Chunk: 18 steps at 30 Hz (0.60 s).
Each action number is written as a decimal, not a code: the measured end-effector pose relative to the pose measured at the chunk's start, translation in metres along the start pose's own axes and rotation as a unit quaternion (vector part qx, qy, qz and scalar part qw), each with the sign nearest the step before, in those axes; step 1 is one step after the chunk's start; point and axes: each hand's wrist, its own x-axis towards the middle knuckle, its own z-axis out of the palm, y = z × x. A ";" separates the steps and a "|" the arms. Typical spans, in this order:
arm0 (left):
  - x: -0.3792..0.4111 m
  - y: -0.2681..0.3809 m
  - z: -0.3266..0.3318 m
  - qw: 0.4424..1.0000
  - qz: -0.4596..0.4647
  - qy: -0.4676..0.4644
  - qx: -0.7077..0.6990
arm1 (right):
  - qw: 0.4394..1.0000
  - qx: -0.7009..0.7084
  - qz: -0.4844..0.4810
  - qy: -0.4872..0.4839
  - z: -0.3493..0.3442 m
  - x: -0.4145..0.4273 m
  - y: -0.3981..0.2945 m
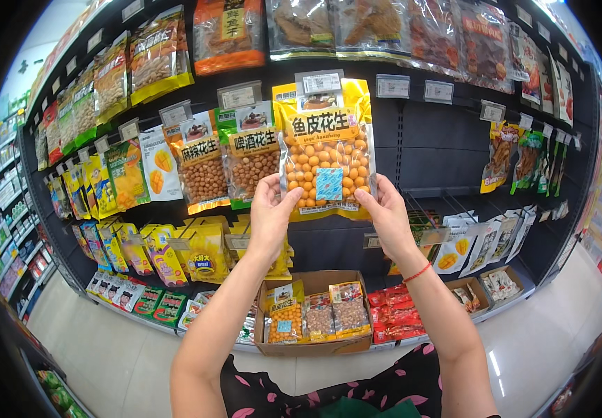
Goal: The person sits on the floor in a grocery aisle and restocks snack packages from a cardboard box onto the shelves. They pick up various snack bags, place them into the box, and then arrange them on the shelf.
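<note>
Both hands grip a yellow bag of coated peanuts (309,157) by its lower side edges, thumbs in front. My left hand (275,209) has the left edge and my right hand (384,209) the right one. The bag is upright at the rack, its top behind a clear price-tag holder (322,82); whether it hangs on a hook is hidden. A blue packet (329,184) shows through its clear front. Just left hangs a green-topped bag of peanuts (253,162), and beside that an orange bag of peanuts (201,172).
Dried-fish and meat packs (230,36) hang above. An open cardboard box (314,347) with several nut bags sits on the bottom shelf, beside red snack packets (397,313). Bare wire hooks (437,201) stick out on the right. Yellow snack bags (207,251) hang lower left.
</note>
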 end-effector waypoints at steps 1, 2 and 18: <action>-0.001 0.003 0.000 1.000 0.001 -0.002 0.001 | 1.000 0.004 -0.002 0.000 0.001 -0.001 -0.002; -0.003 0.006 0.000 1.000 -0.001 -0.002 -0.002 | 1.000 0.003 0.004 -0.001 0.002 -0.003 -0.005; -0.101 -0.046 -0.053 0.992 -0.117 -0.010 0.039 | 0.994 -0.036 0.094 -0.031 0.006 -0.097 0.054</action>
